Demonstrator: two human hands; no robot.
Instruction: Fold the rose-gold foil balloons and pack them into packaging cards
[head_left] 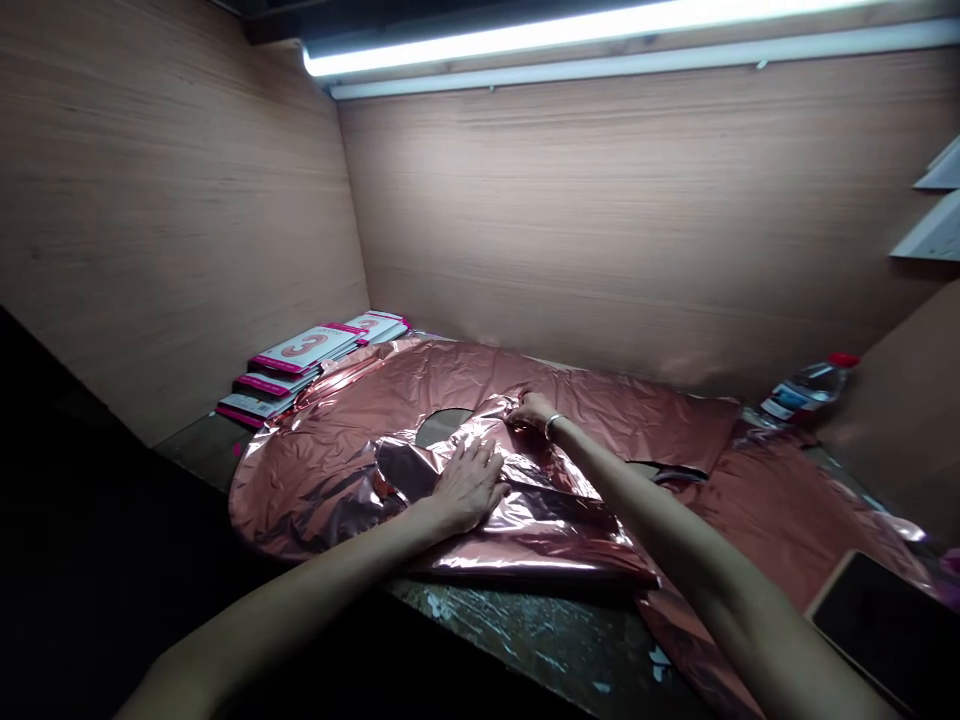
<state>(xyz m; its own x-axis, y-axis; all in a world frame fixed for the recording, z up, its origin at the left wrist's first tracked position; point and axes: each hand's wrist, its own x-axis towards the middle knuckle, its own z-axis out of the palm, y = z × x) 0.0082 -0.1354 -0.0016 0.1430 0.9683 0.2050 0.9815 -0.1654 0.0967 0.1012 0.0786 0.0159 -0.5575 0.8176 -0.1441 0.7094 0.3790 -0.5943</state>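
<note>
A large rose-gold foil balloon [300, 490], flat and wrinkled, lies across the worktable, partly folded over itself. Through a round opening in it the tabletop shows. My left hand [469, 487] rests palm down on the shiny folded part, fingers stretched out. Just beyond it, to the right, my right hand [531, 412] has its fingers curled together on a raised fold of the foil; a bangle circles that wrist. The fingertips of my right hand are partly hidden by the foil.
Flat white-and-pink packets [304, 350] are stacked at the back left. A clear bottle with a red cap [806, 390] lies at the right. More rose-gold foil [795, 510] covers the right side, near a dark phone-like slab [885, 630]. Wooden panels [600, 220] enclose the table.
</note>
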